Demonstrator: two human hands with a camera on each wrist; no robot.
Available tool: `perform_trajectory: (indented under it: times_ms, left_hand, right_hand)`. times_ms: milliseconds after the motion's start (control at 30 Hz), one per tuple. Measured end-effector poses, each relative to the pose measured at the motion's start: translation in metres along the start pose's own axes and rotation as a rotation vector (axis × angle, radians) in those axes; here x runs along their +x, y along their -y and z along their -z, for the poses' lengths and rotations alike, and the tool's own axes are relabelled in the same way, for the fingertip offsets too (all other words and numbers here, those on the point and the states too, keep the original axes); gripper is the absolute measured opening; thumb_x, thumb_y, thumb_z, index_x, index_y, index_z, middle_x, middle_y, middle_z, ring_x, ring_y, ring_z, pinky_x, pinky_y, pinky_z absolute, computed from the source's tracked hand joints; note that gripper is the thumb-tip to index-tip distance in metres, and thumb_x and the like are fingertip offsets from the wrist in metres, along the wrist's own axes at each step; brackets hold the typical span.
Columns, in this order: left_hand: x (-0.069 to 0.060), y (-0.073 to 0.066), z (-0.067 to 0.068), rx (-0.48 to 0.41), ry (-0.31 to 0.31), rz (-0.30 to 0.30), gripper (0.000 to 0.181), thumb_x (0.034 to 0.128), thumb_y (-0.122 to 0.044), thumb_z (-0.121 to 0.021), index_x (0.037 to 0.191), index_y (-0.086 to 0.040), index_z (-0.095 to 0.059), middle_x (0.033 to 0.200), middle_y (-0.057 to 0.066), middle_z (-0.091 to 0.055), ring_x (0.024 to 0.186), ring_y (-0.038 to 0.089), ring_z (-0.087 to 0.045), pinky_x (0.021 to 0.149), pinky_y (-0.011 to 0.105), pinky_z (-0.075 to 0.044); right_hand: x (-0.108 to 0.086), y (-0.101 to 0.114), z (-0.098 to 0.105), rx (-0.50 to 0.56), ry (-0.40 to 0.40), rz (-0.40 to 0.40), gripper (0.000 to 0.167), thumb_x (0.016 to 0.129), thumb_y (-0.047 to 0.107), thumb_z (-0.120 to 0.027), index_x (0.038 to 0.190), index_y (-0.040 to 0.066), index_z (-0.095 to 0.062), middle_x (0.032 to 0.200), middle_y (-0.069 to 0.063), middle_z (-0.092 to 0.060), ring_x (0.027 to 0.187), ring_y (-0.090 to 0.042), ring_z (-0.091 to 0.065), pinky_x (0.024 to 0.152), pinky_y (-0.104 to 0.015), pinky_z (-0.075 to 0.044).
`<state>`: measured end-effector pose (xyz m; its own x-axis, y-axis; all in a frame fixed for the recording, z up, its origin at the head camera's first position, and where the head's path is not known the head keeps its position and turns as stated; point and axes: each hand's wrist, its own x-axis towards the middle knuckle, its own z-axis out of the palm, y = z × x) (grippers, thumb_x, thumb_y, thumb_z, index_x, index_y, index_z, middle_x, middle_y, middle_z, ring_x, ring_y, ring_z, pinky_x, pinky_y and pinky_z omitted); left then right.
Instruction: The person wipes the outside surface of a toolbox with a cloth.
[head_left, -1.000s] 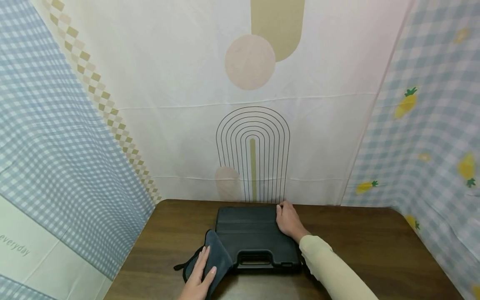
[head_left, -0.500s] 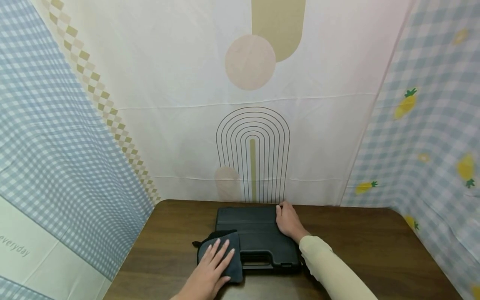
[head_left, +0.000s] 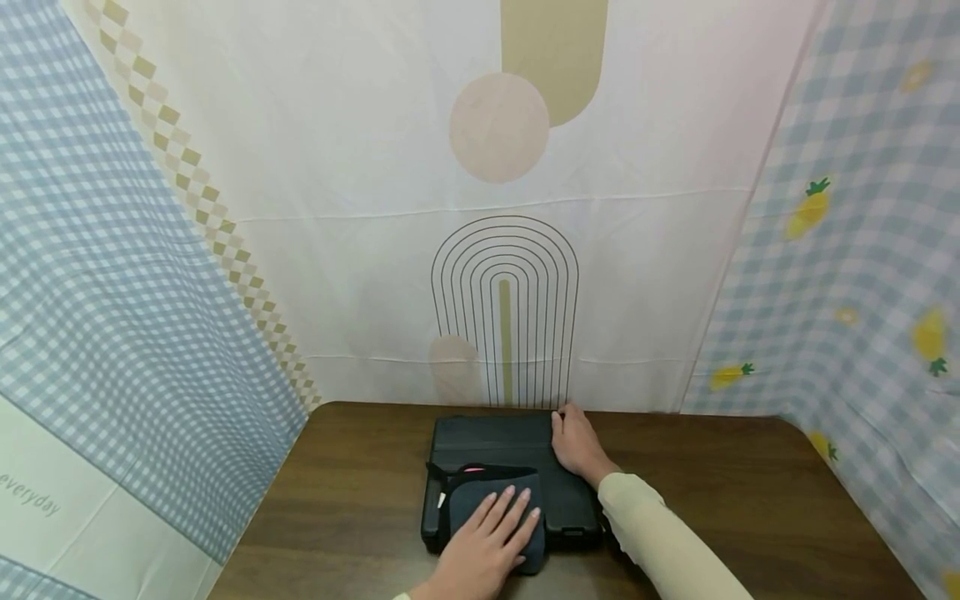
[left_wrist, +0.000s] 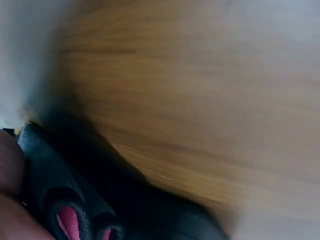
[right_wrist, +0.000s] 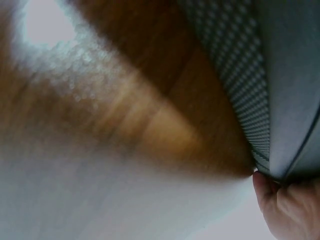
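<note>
A black plastic carrying case [head_left: 487,442] with a moulded handle lies flat on the table, lid down and handle side towards me. My left hand [head_left: 480,550] rests on a grey-blue cloth piece [head_left: 468,497] with black edging, fingers straight and spread, pressing it onto the front of the case over the handle. A bit of pink shows at its far edge. In the left wrist view, black material [left_wrist: 75,185] with pink openings lies beside that hand. My right hand [head_left: 577,442] grips the case's far right corner; the right wrist view shows it at the end of the case's ribbed side [right_wrist: 240,85].
The brown wooden table [head_left: 712,483] extends to both sides of the case. A pale printed cloth [head_left: 645,283] hangs just behind its back edge. Blue checked cloths stand at the left [head_left: 150,275] and right [head_left: 862,250].
My left hand has slid the cloth piece rightwards, from the case's front left corner onto its front middle, covering the handle. The right hand and the case stay in place.
</note>
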<state>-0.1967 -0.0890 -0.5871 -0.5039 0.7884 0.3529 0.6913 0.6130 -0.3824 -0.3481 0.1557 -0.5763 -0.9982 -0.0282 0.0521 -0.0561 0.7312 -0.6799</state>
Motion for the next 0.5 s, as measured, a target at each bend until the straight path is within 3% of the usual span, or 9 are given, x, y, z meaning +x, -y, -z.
perform_trajectory:
  times_ms: [200, 333, 500]
  left_hand:
    - [0.015, -0.018, -0.004, -0.041, 0.068, 0.038, 0.075, 0.1095, -0.052, -0.054, 0.172, -0.022, -0.025, 0.176, 0.007, -0.034, 0.162, 0.026, -0.039, 0.124, 0.041, -0.042]
    - [0.016, -0.017, -0.002, -0.065, 0.095, 0.028, 0.082, 0.1065, -0.051, -0.06, 0.173, -0.021, -0.023, 0.177, 0.007, -0.032, 0.163, 0.027, -0.036, 0.126, 0.042, -0.04]
    - [0.017, -0.015, 0.0, -0.065, 0.088, 0.039, 0.071, 0.1116, -0.051, -0.05, 0.172, -0.022, -0.027, 0.176, 0.005, -0.035, 0.162, 0.025, -0.038, 0.126, 0.041, -0.041]
  right_hand:
    - [-0.001, 0.0, -0.002, -0.002, -0.02, 0.004, 0.04, 0.117, 0.025, -0.039, 0.137, -0.006, -0.055, 0.134, -0.027, -0.06, 0.122, -0.043, -0.063, 0.103, -0.06, -0.053]
    - [0.0, 0.002, 0.0, -0.01, -0.022, 0.002, 0.04, 0.117, 0.024, -0.039, 0.136, -0.006, -0.055, 0.134, -0.027, -0.06, 0.123, -0.043, -0.063, 0.104, -0.06, -0.052]
    - [0.0, 0.002, 0.0, -0.002, -0.013, -0.009, 0.041, 0.117, 0.026, -0.038, 0.138, -0.005, -0.055, 0.136, -0.027, -0.06, 0.126, -0.044, -0.062, 0.106, -0.06, -0.052]
